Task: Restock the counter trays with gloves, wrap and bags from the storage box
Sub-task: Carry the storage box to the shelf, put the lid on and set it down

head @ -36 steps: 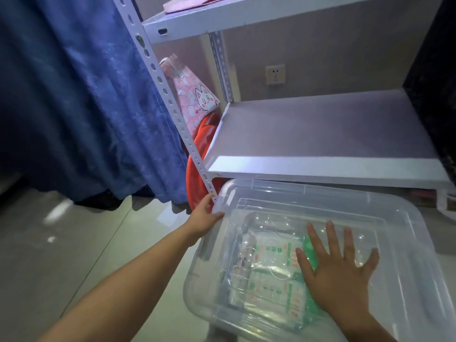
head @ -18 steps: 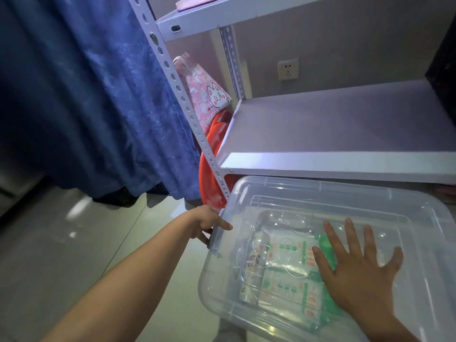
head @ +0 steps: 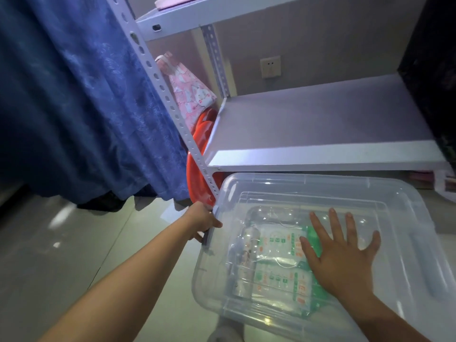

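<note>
Opening the storage box is as far as you have got: its clear lid is still on, and the packets of supplies, printed green and orange, lie untouched inside, seen through the plastic. Your right hand lies flat on the lid with the fingers spread wide, pressing it down over the packets. Your left hand is curled around the latch on the box's left end, fingers hooked under it and thumb on top. Unclipping, lifting the lid, taking out gloves, wrap and bags and carrying them to the trays are all left; no trays or bench show. Since half a second ago your left fingers have closed further round the latch, and your right hand has kept its place. Beyond the box stand the bare shelf and the blue curtain.
</note>
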`<act>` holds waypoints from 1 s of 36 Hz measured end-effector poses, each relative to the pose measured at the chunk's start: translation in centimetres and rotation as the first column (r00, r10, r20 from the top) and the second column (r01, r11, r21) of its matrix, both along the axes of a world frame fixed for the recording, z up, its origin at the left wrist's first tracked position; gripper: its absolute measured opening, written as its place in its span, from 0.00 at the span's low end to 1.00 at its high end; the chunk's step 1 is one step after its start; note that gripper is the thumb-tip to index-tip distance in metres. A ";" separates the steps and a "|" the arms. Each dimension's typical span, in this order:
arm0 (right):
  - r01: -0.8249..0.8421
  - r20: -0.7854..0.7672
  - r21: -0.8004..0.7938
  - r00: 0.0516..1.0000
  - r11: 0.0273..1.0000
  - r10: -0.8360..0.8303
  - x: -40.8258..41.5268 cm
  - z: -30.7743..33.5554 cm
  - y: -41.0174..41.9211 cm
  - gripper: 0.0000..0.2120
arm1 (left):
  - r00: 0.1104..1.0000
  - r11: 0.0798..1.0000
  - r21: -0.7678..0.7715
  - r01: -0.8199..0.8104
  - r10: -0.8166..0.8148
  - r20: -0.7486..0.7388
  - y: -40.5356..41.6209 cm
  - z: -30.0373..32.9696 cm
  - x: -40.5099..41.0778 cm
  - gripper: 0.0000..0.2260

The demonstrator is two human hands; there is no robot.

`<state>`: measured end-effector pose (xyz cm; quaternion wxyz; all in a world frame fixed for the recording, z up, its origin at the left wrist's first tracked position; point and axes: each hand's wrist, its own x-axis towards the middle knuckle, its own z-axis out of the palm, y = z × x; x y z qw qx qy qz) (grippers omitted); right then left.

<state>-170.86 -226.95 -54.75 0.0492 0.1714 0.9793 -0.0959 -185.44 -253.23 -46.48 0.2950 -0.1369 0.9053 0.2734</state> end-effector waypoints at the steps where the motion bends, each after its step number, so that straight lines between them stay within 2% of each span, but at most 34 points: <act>1: -0.002 0.000 -0.005 1.000 1.000 0.002 0.0 0.0 0.0 0.34 | 0.996 0.997 -0.060 0.054 -0.058 -0.070 0.4 -0.3 0.2 0.22; 2: -0.008 0.004 -0.012 1.000 1.000 0.008 0.0 0.1 0.0 0.34 | 0.977 0.982 -0.143 0.125 -0.147 -0.156 1.0 -0.6 0.5 0.24; 4: -0.021 0.017 -0.036 1.000 0.999 0.021 0.0 0.1 0.0 0.33 | 0.873 0.923 -0.294 0.250 -0.346 -0.344 2.6 -1.4 1.4 0.30; 6: -0.021 0.010 -0.097 1.000 0.995 0.022 -0.1 0.3 0.3 0.32 | 0.744 0.879 -0.304 0.367 -0.474 -0.471 5.2 -2.0 3.0 0.33; 10: -0.044 -0.023 -0.345 0.999 0.938 0.038 -0.4 1.7 1.9 0.32 | 0.627 0.775 -0.291 0.561 -0.628 -0.462 9.9 -4.2 7.4 0.32; 12: -0.004 -0.111 -0.482 0.992 0.876 -0.056 0.4 2.9 4.2 0.32 | 0.556 0.701 -0.334 0.630 -0.708 -0.436 11.0 -5.8 9.6 0.32; 14: 0.067 -0.209 -0.442 0.962 0.894 -0.175 1.7 4.1 7.5 0.32 | 0.479 0.637 -0.390 0.665 -0.765 -0.431 11.2 -7.3 11.1 0.32; 16: 0.200 -0.179 -0.382 0.942 0.902 -0.284 3.3 5.0 11.3 0.36 | 0.433 0.609 -0.440 0.660 -0.787 -0.439 11.2 -8.4 11.9 0.31; 17: 0.285 -0.105 -0.417 0.928 0.863 -0.357 3.9 5.4 13.1 0.40 | 0.430 0.612 -0.445 0.654 -0.784 -0.448 11.1 -8.7 12.1 0.30; 18: 0.368 -0.012 -0.499 0.902 0.785 -0.431 4.5 5.7 14.7 0.45 | 0.431 0.616 -0.442 0.651 -0.780 -0.453 11.1 -8.8 12.3 0.29; 20: 0.486 0.165 -0.679 0.831 0.550 -0.531 5.4 5.8 17.3 0.51 | 0.419 0.610 -0.455 0.649 -0.785 -0.455 11.2 -9.1 12.3 0.28; 22: 0.596 0.356 -0.713 0.762 0.370 -0.541 6.0 5.6 19.0 0.54 | 0.408 0.605 -0.467 0.645 -0.789 -0.460 11.2 -9.4 12.3 0.28; 25: 0.711 0.592 -0.657 0.692 0.249 -0.412 6.1 4.8 20.0 0.48 | 0.387 0.596 -0.491 0.635 -0.796 -0.466 11.3 -9.8 12.2 0.28; 28: 0.722 0.654 -0.671 0.683 0.168 -0.325 5.3 4.0 20.2 0.37 | 0.371 0.591 -0.515 0.621 -0.800 -0.472 11.4 -10.2 12.3 0.28; 31: 0.729 0.671 -0.665 0.679 0.165 -0.298 4.5 4.2 20.3 0.33 | 0.364 0.595 -0.512 0.619 -0.796 -0.484 11.5 -10.2 12.3 0.28; 34: 0.716 0.642 -0.630 0.698 0.300 -0.317 4.0 4.8 20.3 0.30 | 0.361 0.595 -0.509 0.622 -0.795 -0.488 11.5 -10.1 12.4 0.28; 36: 0.691 0.588 -0.633 0.723 0.350 -0.363 3.7 5.2 20.0 0.27 | 0.360 0.593 -0.508 0.624 -0.796 -0.487 11.4 -10.1 12.4 0.28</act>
